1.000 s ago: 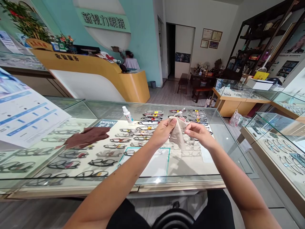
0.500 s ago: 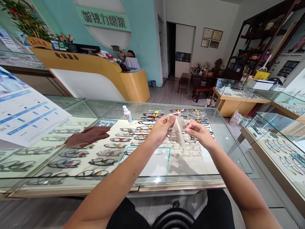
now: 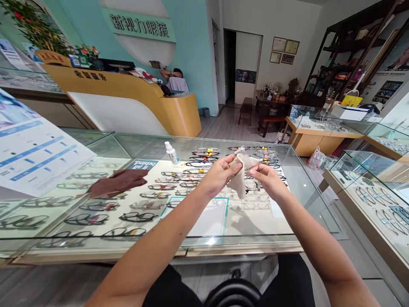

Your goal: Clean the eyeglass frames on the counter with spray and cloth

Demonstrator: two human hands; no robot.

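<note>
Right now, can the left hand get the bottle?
Probably yes: the bottle stands on the glass, ahead and left of the left hand, and nothing seems to block the way. But that hand holds the cloth, so it would likely need freeing first.

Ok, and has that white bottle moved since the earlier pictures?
No: judged against the glass case, the white bottle stands in the same spot near its far edge, right of the blue sign.

the left arm [image 3: 161, 234] and right arm [image 3: 316, 234] stretch forward. the left hand [image 3: 220, 174] pinches, close to the right hand [image 3: 269, 178], which pinches with bent fingers [image 3: 261, 169].
</note>
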